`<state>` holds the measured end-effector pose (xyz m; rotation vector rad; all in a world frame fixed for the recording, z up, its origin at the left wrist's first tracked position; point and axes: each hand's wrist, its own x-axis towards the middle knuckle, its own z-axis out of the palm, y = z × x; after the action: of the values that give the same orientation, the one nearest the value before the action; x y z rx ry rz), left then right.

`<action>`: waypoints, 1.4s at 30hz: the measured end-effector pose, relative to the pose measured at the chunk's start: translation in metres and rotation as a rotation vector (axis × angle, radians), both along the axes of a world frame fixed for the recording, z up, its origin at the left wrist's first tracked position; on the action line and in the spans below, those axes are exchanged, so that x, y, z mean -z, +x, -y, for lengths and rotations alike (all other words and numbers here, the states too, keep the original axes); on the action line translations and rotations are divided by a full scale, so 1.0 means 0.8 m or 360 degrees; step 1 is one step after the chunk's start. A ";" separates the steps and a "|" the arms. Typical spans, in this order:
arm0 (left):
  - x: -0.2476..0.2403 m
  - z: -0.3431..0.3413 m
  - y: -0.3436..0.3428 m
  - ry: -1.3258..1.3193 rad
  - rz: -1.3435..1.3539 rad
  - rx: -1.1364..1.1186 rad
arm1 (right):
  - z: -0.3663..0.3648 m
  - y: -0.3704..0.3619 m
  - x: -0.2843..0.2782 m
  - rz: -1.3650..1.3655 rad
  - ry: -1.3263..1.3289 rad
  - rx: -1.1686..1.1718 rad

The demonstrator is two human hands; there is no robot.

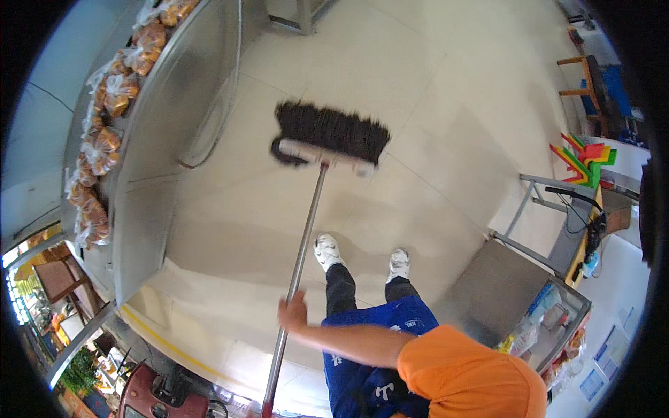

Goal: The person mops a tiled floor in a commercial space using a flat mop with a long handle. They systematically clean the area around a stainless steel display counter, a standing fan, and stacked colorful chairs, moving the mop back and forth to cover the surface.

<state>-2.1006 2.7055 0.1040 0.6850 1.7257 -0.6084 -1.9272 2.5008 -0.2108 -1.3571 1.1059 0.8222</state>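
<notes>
My right hand [293,313] reaches across my front from the orange sleeve, its fingers closed round the metal pole of a broom [304,240]. The pole slants from the lower edge up to a wide pale head with dark bristles [333,128]. Those bristles point away from me over the tiled floor; whether they touch it I cannot tell. Toward the lower edge the pole has a red part. My left hand does not show.
On the left, a metal counter [150,188] carries several bagged baked goods [104,150]. At right stand a metal-framed table [529,223], colourful stacked stools [584,160] and a glass-sided case [568,306]. A dark red scooter [150,393] is at lower left. Pale tiles [446,90] lie ahead.
</notes>
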 end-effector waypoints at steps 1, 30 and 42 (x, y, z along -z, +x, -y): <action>-0.045 -0.020 -0.023 0.0196 -0.0079 0.0465 | -0.024 -0.022 -0.032 -0.0073 0.0170 0.0041; 0.250 0.773 0.158 -0.1270 0.0295 0.1085 | 0.823 0.083 0.132 0.0274 -0.0798 0.0523; 0.275 0.745 -0.051 -0.1545 0.0064 0.0900 | 0.860 -0.208 0.178 0.0127 -0.1361 -0.0117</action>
<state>-2.1410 2.1095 -0.1157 0.4483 0.9745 -1.6549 -2.0935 1.8131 -0.3535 -2.1172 1.4202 0.3233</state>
